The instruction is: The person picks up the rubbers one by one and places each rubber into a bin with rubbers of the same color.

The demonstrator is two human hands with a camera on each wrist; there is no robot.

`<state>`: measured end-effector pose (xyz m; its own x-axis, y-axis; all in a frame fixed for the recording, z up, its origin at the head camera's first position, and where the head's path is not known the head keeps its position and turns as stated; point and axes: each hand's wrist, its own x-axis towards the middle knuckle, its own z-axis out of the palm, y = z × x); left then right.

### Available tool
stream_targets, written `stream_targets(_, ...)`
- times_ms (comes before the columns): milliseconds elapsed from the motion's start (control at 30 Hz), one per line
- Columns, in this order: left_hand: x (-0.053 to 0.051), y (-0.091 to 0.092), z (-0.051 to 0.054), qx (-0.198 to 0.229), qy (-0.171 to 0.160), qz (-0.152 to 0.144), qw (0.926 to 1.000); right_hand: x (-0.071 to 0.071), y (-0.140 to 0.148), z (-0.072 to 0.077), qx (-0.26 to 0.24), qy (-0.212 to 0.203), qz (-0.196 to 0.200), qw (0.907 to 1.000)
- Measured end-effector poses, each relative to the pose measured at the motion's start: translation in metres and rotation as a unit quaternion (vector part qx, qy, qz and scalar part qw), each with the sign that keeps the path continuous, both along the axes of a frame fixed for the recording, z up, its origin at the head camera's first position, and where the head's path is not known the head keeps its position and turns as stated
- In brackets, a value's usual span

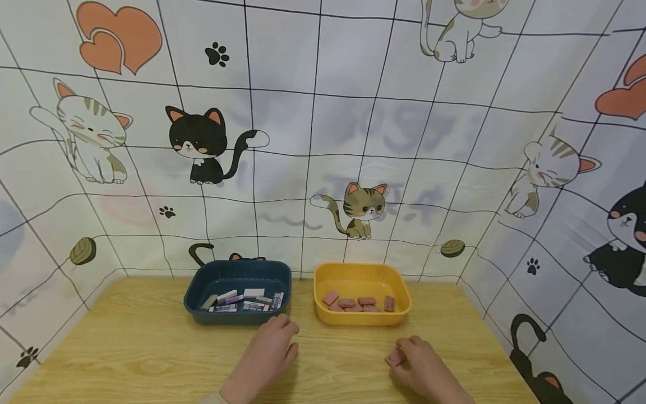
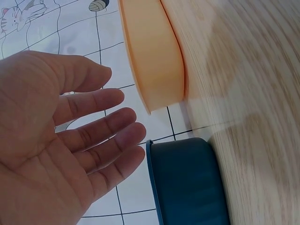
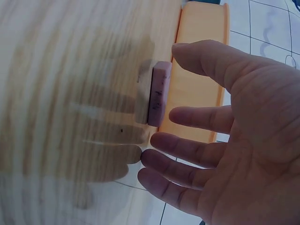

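A pink eraser (image 1: 395, 357) with dark smudges lies on the table in front of the yellow bin (image 1: 363, 318). My right hand (image 1: 425, 363) hovers close to it; in the right wrist view thumb and fingers are spread around the eraser (image 3: 160, 93) without gripping it. Several similar pink erasers (image 1: 367, 301) lie in the yellow bin. My left hand (image 1: 266, 354) is over the table just in front of the dark blue bin (image 1: 227, 318), holding nothing, its fingers (image 2: 108, 129) loosely extended. White and grey erasers (image 1: 254, 293), some in printed sleeves, lie in the blue bin.
The two bins stand side by side at the back of the wooden table (image 1: 126, 348), with a narrow gap between them. Behind and beside the table hangs a white sheet (image 1: 282, 129) with a black grid and cat drawings.
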<state>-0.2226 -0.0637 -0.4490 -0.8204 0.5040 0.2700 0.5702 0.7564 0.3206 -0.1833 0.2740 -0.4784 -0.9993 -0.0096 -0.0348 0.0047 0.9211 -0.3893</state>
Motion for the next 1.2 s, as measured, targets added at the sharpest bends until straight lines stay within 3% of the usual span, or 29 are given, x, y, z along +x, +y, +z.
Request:
stream_targets(367, 0.002, 0.008, -0.001, -0.01, -0.027, -0.009, 0.9995, 0.003, -0.002, 0.0, 0.025, 0.004, 0.006, 0.9997)
stream_targets(633, 0.007, 0.017, -0.009, -0.014, 0.018, -0.037, 0.999, 0.004, -0.004, -0.004, 0.036, 0.014, 0.01, 0.9992)
stream_targets(900, 0.012, 0.023, -0.008, -0.017, -0.005, -0.039, 0.9991, 0.005, -0.007, -0.007, 0.039, 0.045, 0.009, 0.9982)
stream_targets(1200, 0.013, 0.026, -0.009, -0.016, 0.012, -0.036, 0.9992, 0.002, -0.008, -0.008, 0.008, 0.06, 0.012, 0.9981)
